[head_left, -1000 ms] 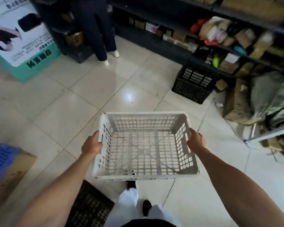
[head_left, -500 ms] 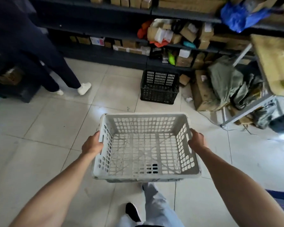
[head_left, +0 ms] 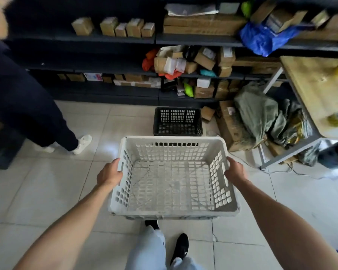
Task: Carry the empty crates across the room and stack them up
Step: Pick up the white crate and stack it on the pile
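Head view: white crate (head_left: 174, 178) held level at waist height, centre frame, empty, open side up. Left hand (head_left: 109, 174) wrapped round the rim by the 9 o'clock handle slot, right hand (head_left: 235, 170) clamped on the 3 o'clock wall; grips on opp. short sides keep it balanced w/ the load in front of the body. Black crate (head_left: 177, 121) sits on the floor at 12 o'clock, against the shelving (head_left: 109, 38), probably the stack base. Another person's leg (head_left: 29, 106) at 10 o'clock, clear of the path.

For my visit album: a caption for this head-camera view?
Both hands, left hand and right hand, carry an empty white crate toward a black crate.
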Action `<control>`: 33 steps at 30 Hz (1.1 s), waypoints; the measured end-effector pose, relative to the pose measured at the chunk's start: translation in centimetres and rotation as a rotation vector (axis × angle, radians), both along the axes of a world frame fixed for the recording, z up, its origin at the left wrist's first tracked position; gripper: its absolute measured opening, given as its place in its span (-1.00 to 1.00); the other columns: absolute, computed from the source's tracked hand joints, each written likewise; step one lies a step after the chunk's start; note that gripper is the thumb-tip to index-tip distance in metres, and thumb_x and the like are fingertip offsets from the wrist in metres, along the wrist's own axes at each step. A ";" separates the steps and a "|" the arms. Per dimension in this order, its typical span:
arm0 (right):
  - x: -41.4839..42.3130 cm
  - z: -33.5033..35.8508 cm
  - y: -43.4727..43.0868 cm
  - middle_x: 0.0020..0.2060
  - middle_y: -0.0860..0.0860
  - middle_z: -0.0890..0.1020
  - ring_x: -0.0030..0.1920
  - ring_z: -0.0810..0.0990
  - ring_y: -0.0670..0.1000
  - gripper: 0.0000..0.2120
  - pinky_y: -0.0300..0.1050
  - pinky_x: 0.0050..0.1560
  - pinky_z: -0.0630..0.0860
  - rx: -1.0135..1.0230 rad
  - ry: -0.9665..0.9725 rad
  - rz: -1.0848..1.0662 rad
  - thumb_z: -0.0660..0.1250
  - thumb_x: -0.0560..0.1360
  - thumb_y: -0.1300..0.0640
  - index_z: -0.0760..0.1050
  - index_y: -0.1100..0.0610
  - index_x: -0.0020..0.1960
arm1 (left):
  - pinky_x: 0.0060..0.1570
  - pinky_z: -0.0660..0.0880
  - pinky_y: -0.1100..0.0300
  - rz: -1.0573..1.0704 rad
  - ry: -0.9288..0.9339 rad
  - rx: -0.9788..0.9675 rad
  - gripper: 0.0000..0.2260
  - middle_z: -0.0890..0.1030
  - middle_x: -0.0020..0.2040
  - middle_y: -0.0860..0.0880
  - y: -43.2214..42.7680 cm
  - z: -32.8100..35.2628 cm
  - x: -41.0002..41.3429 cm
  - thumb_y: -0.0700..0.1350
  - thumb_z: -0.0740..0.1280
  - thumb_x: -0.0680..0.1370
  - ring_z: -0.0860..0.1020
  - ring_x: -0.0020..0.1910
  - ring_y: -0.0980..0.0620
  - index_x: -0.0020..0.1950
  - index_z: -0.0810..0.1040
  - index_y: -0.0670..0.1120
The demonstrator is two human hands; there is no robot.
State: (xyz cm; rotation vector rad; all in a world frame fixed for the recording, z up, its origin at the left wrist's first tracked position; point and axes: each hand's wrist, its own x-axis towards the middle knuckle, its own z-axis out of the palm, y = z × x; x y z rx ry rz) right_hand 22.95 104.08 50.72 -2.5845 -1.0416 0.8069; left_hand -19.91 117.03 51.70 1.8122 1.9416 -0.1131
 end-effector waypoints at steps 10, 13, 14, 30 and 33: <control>3.8 0.2 16.5 0.22 0.22 0.58 0.13 0.58 0.19 -0.34 -0.08 0.00 0.47 -0.035 -0.024 -0.050 0.25 0.41 0.41 0.31 0.15 0.50 | -0.03 0.49 0.08 -0.045 -0.029 -0.039 -0.43 0.55 0.33 -0.07 19.6 -2.7 5.4 -0.20 0.24 0.51 0.58 0.17 -0.14 0.52 0.29 0.04; 4.7 0.5 20.2 0.21 0.25 0.57 0.12 0.57 0.20 -0.35 -0.11 -0.03 0.42 -0.044 -0.009 -0.096 0.24 0.43 0.44 0.30 0.18 0.50 | -0.10 0.47 0.09 -0.072 -0.023 -0.059 -0.44 0.57 0.27 -0.09 24.3 -2.7 7.4 -0.22 0.24 0.50 0.59 0.13 -0.15 0.51 0.29 0.04; 5.4 0.4 21.6 0.23 0.25 0.56 0.13 0.57 0.20 -0.35 -0.12 -0.03 0.42 -0.042 0.002 -0.113 0.23 0.43 0.45 0.30 0.19 0.50 | -0.12 0.46 0.10 -0.086 -0.014 -0.066 -0.44 0.58 0.26 -0.09 26.0 -2.8 8.3 -0.23 0.23 0.51 0.59 0.12 -0.16 0.51 0.29 0.04; 23.0 -19.0 45.4 -0.01 0.17 0.61 -0.18 0.64 0.20 -0.20 0.12 -0.21 0.64 -0.157 0.013 -0.191 0.24 0.29 0.32 0.24 -0.16 0.45 | -0.33 0.54 0.11 -0.017 0.032 -0.187 -0.31 0.61 -0.05 -0.08 50.0 -16.2 22.5 -0.14 0.28 0.45 0.63 -0.23 -0.09 0.53 0.14 0.21; 22.8 -17.5 50.1 0.13 0.15 0.58 0.01 0.63 0.21 -0.24 0.02 -0.07 0.60 -0.180 -0.043 -0.129 0.24 0.35 0.36 0.28 -0.13 0.47 | -0.36 0.57 0.10 -0.017 0.030 -0.192 -0.32 0.61 -0.09 -0.05 53.2 -20.7 23.2 -0.11 0.29 0.44 0.62 -0.31 -0.03 0.50 0.15 0.26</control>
